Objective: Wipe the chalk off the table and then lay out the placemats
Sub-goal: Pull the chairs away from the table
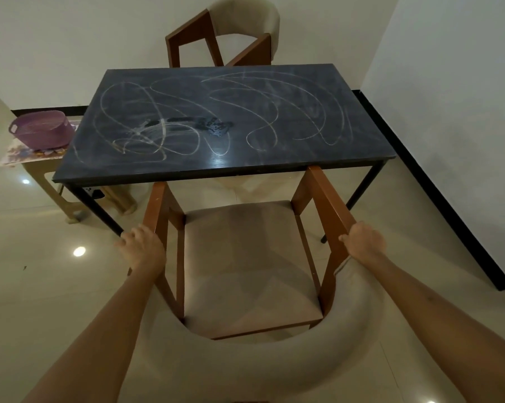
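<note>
A dark rectangular table [274,161] stands ahead, its top covered in looping white chalk scribbles [274,112] with a dark wet smear [213,125] near the middle. A wooden armchair [245,257] with a beige seat stands between me and the table, its front tucked just under the table edge. My left hand [142,245] grips the chair's left armrest and my right hand [363,239] grips the right armrest. Printed placemats [21,154] lie on a small side table at the left, under a purple basket [42,129].
A second armchair [225,39] stands at the table's far side against the wall. The beige side table [56,181] sits close to the table's left end. A wall with a black skirting [434,181] runs along the right. Glossy tiled floor [42,271] surrounds everything.
</note>
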A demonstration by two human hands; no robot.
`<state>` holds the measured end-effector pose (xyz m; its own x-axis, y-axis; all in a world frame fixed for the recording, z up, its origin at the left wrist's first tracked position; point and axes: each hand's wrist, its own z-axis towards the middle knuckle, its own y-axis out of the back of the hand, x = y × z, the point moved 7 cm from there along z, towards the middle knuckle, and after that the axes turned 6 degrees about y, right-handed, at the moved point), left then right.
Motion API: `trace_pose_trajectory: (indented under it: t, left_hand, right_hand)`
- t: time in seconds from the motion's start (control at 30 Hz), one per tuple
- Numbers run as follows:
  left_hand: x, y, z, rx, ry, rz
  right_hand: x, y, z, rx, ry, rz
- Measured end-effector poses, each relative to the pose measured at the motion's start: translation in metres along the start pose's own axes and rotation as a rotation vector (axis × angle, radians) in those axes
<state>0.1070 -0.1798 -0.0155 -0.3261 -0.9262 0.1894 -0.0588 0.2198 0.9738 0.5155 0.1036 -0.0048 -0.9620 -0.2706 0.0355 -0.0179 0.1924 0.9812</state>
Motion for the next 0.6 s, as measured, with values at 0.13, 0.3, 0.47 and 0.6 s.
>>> trace_pose_trajectory:
  t: [0.13, 0.3, 0.47, 0.6]
  left_hand:
    - [-0.061, 0.03, -0.019, -0.262, -0.353, 0.077]
    - [-0.167, 0.076, -0.065, -0.311, -0.631, -0.058]
    - [-0.264, 0.111, -0.111, -0.316, -0.733, -0.195]
    - [-0.333, 0.132, -0.13, -0.334, -0.727, -0.237]
  right_hand:
    - [0.023, 0.012, 0.006, -0.22, 0.213, 0.109]
    - [0.032, 0.031, 0.027, -0.282, 0.424, 0.068]
    - [0.012, 0.068, 0.072, -0.337, 0.507, 0.026]
    - [-0.01, 0.099, 0.118, -0.346, 0.564, -0.017]
